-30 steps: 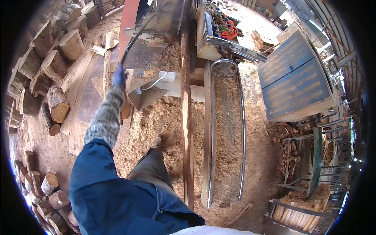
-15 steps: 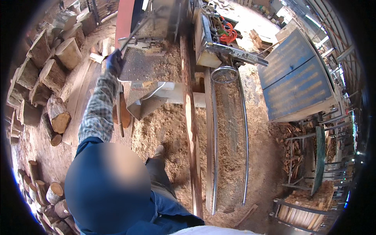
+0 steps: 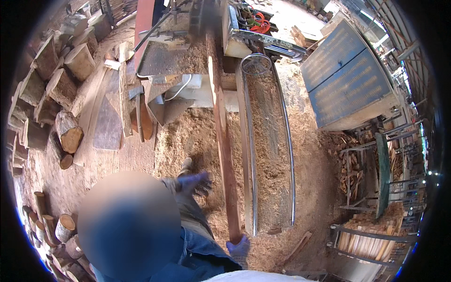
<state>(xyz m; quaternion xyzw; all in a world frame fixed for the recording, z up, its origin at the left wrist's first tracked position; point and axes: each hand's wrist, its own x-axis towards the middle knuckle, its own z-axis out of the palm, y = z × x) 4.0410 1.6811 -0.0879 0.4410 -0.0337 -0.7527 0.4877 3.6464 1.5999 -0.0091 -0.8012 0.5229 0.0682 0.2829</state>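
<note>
A long wooden beam, with strips of bark left on it, runs from the machine at the top down toward me. My right hand, in a bluish-purple glove, is closed round its near end. My left hand, gloved alike, hangs in the air left of the beam, fingers spread and nothing in them. It is slightly blurred. Ahead, a metal lever slants over the machine's sawdust-covered metal table, with no hand on it. The beam's far end is lost in a dark blurred area.
Two metal rails lie right of the beam, below a handwheel. A blue panelled box stands farther right. Cut logs are piled at left, near a hatchet. Stacked slats lie lower right. Sawdust covers the floor.
My left hand has let go of the lever and come back beside the beam, its fingers spread. My right hand, out of view before, now grips the beam's near end. The view has shifted slightly.
</note>
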